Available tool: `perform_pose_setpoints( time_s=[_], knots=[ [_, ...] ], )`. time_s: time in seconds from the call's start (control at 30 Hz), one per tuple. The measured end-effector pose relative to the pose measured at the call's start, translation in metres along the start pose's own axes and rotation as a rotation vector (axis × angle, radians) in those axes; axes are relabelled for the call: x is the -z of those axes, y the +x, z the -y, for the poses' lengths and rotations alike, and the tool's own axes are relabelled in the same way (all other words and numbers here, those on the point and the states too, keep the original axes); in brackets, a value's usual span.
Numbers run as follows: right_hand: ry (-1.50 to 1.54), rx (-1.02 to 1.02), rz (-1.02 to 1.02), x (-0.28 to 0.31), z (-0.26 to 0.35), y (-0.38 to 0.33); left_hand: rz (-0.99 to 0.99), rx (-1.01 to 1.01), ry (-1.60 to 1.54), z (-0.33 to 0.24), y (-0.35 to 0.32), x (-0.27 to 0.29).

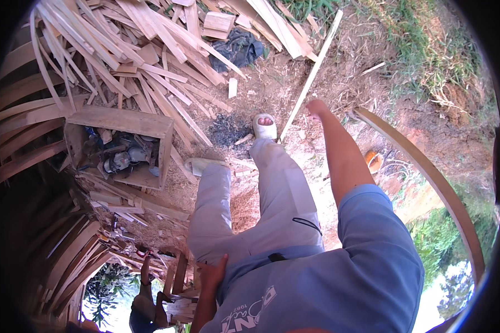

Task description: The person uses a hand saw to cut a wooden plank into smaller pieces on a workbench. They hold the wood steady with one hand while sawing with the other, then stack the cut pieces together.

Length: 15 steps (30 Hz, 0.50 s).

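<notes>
My right arm is stretched forward, and my right hand (315, 108) looks curled, its fingers small and blurred. Just left of it runs a long thin wooden strip (319, 55) that seems to lie on the ground, with a narrow gap between them. Whether the hand holds anything is hidden. My left hand (212, 273) rests at my left hip against the grey trousers (286, 183), thumb raised apart from the fingers, with nothing seen in it. Right of my right hand begins a thick curved timber (422, 161).
A wooden box (119, 117) with metal tools stands at left. Piled wooden strips (155, 61) lie beyond it, beside a dark cloth (236, 50). An orange object (374, 161) lies at right. Another person (144, 308) is at lower left. Leaning boards (28, 116) line the left edge.
</notes>
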State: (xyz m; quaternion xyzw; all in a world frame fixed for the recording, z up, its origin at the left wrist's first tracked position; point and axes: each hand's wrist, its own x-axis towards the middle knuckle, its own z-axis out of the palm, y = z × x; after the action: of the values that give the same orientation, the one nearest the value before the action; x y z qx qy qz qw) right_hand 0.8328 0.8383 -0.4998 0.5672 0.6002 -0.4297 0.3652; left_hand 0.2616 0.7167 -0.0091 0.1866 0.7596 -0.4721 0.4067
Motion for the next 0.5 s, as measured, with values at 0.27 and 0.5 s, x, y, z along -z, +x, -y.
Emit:
perform_pose_setpoints(
  time_s=[0.27, 0.5],
  knots=[
    [1.188, -0.71, -0.489, 0.007, -0.017, 0.099, -0.172, -0.028, 0.042, -0.02, 0.008, -0.009],
    [1.031, -0.811, -0.449, 0.032, 0.001, 0.031, -0.192, -0.044, 0.097, -0.025, 0.002, -0.006]
  ],
)
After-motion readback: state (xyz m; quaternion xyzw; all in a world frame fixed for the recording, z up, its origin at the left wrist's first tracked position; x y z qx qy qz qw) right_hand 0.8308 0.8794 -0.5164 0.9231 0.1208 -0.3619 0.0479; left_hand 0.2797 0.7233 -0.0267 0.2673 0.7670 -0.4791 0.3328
